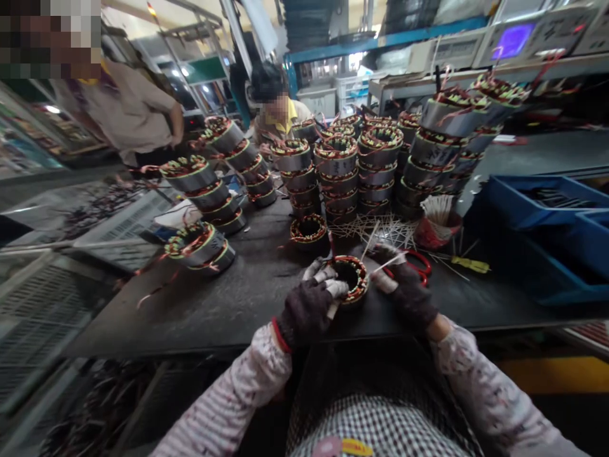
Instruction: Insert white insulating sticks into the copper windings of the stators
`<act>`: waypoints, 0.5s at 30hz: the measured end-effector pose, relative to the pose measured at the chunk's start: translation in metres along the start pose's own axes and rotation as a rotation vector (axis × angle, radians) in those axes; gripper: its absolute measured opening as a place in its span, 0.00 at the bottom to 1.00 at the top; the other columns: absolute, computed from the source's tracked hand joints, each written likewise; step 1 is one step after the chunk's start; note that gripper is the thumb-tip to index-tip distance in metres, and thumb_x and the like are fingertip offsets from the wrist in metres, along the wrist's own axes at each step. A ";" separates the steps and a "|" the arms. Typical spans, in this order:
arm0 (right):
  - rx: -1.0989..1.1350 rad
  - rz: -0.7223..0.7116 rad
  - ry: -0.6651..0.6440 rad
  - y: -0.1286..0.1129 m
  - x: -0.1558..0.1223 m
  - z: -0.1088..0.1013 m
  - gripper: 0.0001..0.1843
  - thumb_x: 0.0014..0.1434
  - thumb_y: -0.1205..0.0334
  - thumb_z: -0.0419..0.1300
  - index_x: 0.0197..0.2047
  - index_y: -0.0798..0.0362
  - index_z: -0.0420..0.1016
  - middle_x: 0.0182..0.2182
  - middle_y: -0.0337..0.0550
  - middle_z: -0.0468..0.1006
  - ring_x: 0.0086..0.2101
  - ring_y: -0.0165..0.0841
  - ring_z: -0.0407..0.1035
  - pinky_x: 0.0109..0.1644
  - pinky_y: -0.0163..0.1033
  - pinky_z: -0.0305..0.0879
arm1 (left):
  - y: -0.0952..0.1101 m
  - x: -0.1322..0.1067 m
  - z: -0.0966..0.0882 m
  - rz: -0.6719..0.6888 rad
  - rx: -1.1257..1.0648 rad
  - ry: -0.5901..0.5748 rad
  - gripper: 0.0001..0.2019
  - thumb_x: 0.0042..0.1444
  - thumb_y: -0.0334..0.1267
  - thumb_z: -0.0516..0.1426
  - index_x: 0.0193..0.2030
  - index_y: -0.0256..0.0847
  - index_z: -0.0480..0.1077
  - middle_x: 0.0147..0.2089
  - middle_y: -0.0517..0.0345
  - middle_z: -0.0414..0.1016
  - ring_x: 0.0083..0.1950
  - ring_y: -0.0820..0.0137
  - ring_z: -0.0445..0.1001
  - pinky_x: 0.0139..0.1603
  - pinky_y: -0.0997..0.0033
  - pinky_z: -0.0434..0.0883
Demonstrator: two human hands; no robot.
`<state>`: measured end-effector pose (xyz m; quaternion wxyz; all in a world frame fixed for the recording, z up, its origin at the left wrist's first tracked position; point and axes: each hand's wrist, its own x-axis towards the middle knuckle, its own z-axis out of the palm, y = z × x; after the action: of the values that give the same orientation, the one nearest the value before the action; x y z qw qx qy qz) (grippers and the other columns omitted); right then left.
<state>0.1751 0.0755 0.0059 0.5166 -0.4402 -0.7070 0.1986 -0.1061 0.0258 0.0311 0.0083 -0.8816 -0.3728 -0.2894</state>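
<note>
A motor stator with red and copper windings stands upright on the dark table near its front edge. Gloved in dark fabric with pale fingertips, my left hand grips the stator's left rim, some fingers curled over its opening. My right hand, gloved the same way, is just right of the stator with thumb and fingers pinched around a thin white strip. Red-handled scissors lie right behind that hand, partly hidden by it. A second single stator stands behind the first.
Stacked stators line the table's back; a short stack leans at left. Loose white strips lie before a red cup of strips. A yellow tool and blue bins are at right. Two people are beyond.
</note>
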 end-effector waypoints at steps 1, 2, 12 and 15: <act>-0.032 0.023 0.071 0.003 0.009 -0.018 0.23 0.76 0.45 0.68 0.65 0.50 0.80 0.50 0.51 0.90 0.45 0.41 0.86 0.52 0.45 0.85 | 0.004 -0.004 0.002 -0.019 -0.002 0.032 0.16 0.71 0.29 0.60 0.58 0.46 0.85 0.52 0.52 0.93 0.64 0.56 0.89 0.88 0.30 0.70; -0.086 0.044 0.157 0.007 0.020 -0.036 0.21 0.76 0.46 0.68 0.63 0.52 0.81 0.49 0.54 0.89 0.45 0.41 0.85 0.52 0.46 0.83 | 0.006 -0.007 0.003 -0.033 -0.004 0.057 0.16 0.71 0.30 0.60 0.59 0.45 0.84 0.53 0.51 0.92 0.62 0.56 0.89 0.86 0.31 0.73; -0.711 0.087 0.176 0.045 0.123 -0.094 0.22 0.69 0.49 0.72 0.42 0.65 0.87 0.47 0.62 0.92 0.55 0.44 0.85 0.52 0.50 0.65 | -0.007 0.016 -0.026 -0.075 0.051 -0.125 0.32 0.62 0.46 0.77 0.71 0.41 0.79 0.63 0.41 0.88 0.66 0.47 0.88 0.67 0.47 0.88; -0.615 0.123 0.210 0.035 0.113 -0.093 0.25 0.73 0.46 0.67 0.41 0.64 0.85 0.48 0.62 0.91 0.57 0.48 0.85 0.51 0.52 0.66 | -0.001 0.022 -0.024 -0.179 0.047 -0.187 0.31 0.63 0.46 0.77 0.70 0.42 0.81 0.62 0.43 0.89 0.64 0.50 0.88 0.67 0.52 0.87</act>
<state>0.2646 0.1715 0.0790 0.4167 -0.6356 -0.6487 -0.0397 -0.1064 0.0357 0.0624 -0.0319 -0.8675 -0.4558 -0.1969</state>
